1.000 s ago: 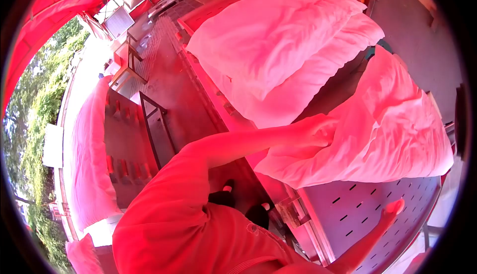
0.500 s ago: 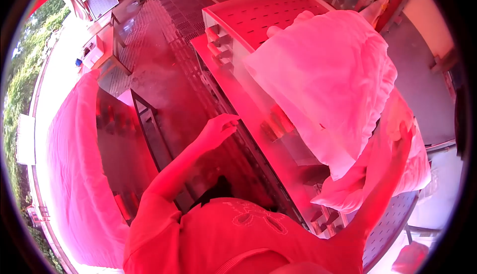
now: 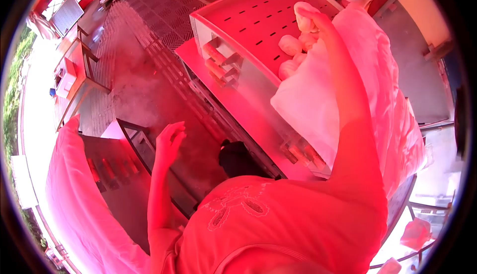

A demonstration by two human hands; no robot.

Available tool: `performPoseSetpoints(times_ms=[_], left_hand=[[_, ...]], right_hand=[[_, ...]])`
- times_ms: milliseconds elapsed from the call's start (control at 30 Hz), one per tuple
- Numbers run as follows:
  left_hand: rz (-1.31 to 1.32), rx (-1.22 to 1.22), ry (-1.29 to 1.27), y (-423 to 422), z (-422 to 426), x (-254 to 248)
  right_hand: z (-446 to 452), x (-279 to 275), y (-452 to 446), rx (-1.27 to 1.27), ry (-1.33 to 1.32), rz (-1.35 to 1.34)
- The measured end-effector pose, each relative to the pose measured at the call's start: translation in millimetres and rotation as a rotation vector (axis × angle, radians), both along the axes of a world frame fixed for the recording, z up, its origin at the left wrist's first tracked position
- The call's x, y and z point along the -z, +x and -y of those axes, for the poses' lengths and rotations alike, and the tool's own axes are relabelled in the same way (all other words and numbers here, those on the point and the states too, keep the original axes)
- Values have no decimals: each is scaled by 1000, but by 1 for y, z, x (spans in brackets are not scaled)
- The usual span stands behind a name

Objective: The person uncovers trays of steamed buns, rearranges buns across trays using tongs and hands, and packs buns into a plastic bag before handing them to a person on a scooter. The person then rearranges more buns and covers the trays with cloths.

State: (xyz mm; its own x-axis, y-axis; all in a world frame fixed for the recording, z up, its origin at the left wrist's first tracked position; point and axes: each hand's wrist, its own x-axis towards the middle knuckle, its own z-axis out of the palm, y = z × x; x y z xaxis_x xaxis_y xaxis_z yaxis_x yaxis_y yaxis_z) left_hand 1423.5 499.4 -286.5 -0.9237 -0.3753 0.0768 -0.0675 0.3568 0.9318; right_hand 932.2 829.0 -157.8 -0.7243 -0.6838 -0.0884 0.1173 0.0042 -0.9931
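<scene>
My right arm stretches across a thick pale quilted cloth (image 3: 382,80) that looks pink under the red light. At its far end, my right hand (image 3: 317,17) is closed around a pale round bun (image 3: 303,11). Several similar buns (image 3: 289,44) lie by the cloth's edge on a slotted metal tray (image 3: 248,30); the cloth hides whatever else is beneath it. Off to the left, my left hand (image 3: 170,142) hangs over the floor, empty, its fingers loosely bent and apart.
The tray tops a long metal cabinet (image 3: 243,87) with handles along its side. To the left stands another cabinet (image 3: 117,169), draped with a cloth (image 3: 74,189). A table with a box (image 3: 66,78) is farther off. Steam blurs the wet floor (image 3: 144,75).
My right hand has left the cloth's near right part and reached to the buns at the far end. The cloth lies farther right, uncovering several buns. My left hand has moved left.
</scene>
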Motion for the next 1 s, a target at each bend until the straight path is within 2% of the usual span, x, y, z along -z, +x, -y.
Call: performPoseSetpoints(times_ms=[67, 100, 167, 233, 300, 333, 467, 567, 667, 733, 800, 867, 900, 1000], left_hand=[[48, -74, -66, -5, 38, 1], [95, -98, -97, -5, 56, -1], [157, -160, -36, -22, 89, -15], [209, -211, 11, -42, 114, -20], [233, -175, -71, -84, 119, -39], [237, -160, -119, -107, 118, -51], [27, 211, -477, -226, 90, -75], [-160, 486, -456, -311, 41, -71], [-375, 761, -485, -373, -9, -45], [-136, 1015, -430, -409, -25, -21], [-109, 1059, -490, -422, -39, -1], [-320, 891, -655, -422, -47, 6], [-299, 929, -635, -428, -47, 8], [-290, 1066, -586, -442, -40, 1]], right_hand=[[26, 21, -31, 1, -141, -347], [44, 31, 7, 98, -192, -732], [75, 8, -28, -42, 363, -155], [86, 48, -19, 140, 526, -557], [108, 83, 7, 297, 679, -999], [116, 96, 18, 326, 726, -1105], [107, 138, 32, 173, 679, -1086], [93, 166, 25, 100, 566, -1015], [87, 142, 29, 114, 687, -982], [77, 123, 27, 207, 793, -945], [68, 120, 25, 316, 878, -895], [68, 113, 25, 316, 982, -854], [69, 109, 22, 291, 1039, -840], [75, 101, 27, 275, 1074, -1017]])
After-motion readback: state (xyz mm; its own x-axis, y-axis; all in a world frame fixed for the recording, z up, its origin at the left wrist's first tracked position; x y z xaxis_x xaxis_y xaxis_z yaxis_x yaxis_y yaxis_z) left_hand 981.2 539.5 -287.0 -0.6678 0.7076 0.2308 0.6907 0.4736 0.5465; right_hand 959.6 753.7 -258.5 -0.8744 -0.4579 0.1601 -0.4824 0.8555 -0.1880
